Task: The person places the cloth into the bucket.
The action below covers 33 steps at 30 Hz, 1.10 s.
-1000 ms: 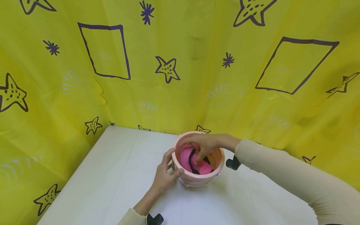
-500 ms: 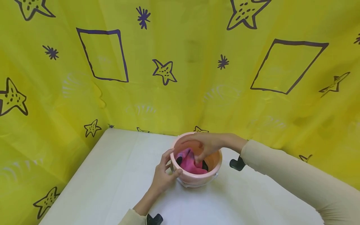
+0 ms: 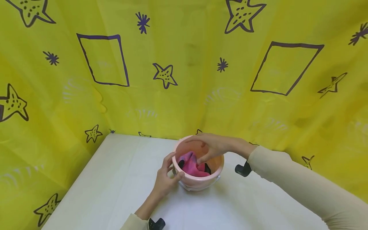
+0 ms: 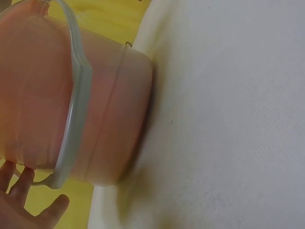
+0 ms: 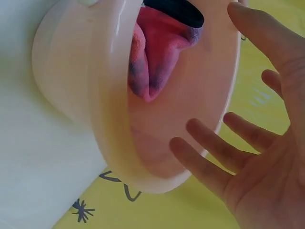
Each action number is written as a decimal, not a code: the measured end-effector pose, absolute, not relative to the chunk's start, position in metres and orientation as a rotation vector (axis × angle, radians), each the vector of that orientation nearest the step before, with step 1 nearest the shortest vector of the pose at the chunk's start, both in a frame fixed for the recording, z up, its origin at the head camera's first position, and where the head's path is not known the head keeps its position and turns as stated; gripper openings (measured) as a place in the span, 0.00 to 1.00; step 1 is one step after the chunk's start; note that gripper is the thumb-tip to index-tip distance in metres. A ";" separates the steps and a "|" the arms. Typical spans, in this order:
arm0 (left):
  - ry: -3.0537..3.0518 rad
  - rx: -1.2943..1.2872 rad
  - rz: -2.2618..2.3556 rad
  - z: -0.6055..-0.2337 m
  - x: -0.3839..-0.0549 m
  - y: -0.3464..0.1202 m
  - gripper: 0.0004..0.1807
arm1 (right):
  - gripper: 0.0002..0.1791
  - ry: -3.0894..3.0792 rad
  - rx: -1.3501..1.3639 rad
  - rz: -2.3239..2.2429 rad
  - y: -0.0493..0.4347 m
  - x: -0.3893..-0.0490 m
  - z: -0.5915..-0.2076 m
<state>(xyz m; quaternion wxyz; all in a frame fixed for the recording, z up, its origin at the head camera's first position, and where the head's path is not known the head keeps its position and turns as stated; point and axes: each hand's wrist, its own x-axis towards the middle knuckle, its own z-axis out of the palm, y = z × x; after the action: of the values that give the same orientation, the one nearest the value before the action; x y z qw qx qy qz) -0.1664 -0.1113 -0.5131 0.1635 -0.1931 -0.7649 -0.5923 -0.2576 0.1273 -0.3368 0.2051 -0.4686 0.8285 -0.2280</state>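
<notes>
A pale pink bucket (image 3: 198, 183) stands upright on the white table. My left hand (image 3: 165, 181) grips its left side, thumb on the front of the rim and a finger curved over the edge. In the left wrist view, fingertips (image 4: 23, 179) touch the bucket wall near the white handle (image 4: 78, 126). Inside the bucket lies a crumpled soft pink cloth item (image 3: 194, 168) with black parts and dark smudges. Above the opening hovers my right hand (image 3: 214, 146), fingers spread and holding nothing. The right wrist view shows its palm (image 5: 257, 176) apart from the cloth.
The white table (image 3: 126, 182) meets a yellow curtain (image 3: 189, 105) printed with starfish and box outlines, close behind the bucket and along the left. A dark wrist camera mount (image 3: 243, 169) sits under the right wrist, another mount (image 3: 157, 224) by the left sleeve.
The pink cloth has gone from spread high inside the bucket to crumpled lower down. My right hand has let go of it and lifted slightly. My left hand keeps its hold.
</notes>
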 end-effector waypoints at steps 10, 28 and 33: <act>-2.294 -0.520 -1.655 -0.502 -0.162 -0.121 0.44 | 0.45 2.510 -1.342 -0.694 0.134 -0.247 -0.344; -2.265 -0.625 -1.408 -0.492 -0.163 -0.140 0.44 | 0.41 2.873 -1.404 -0.870 0.169 -0.221 -0.362; -2.275 -0.594 -1.335 -0.494 -0.163 -0.150 0.44 | 0.46 2.983 -1.340 -0.935 0.184 -0.212 -0.381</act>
<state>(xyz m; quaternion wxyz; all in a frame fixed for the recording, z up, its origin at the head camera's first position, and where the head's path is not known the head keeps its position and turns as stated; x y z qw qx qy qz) -0.1628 -0.1505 -0.4938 0.2172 -0.2146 -0.8214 -0.4818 -0.2119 0.1836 -0.3807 -0.1293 -0.3906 0.8697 -0.2726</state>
